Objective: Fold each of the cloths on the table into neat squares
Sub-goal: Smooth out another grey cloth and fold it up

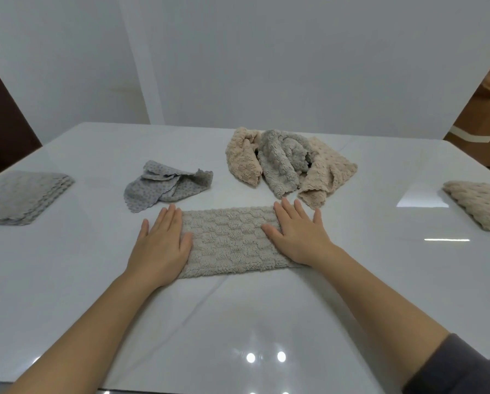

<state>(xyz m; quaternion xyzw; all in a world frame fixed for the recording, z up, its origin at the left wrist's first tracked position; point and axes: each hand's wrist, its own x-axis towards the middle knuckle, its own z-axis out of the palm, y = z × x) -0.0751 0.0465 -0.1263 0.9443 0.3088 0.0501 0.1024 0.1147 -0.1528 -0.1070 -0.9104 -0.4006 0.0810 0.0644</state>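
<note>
A glossy white table [238, 322] meets pale walls [266, 52]. The left hand [160, 245] and right hand [300, 237] press flat on a folded beige fleece cloth [232, 240], hiding its ends.

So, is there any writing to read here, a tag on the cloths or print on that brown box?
No readable text anywhere.
The beige textured cloth under the left hand and right hand shows only its pattern, no tag.
The crumpled grey dotted cloth has dots only.
The brown cardboard box at the right edge shows a pale strip, no print.
</note>
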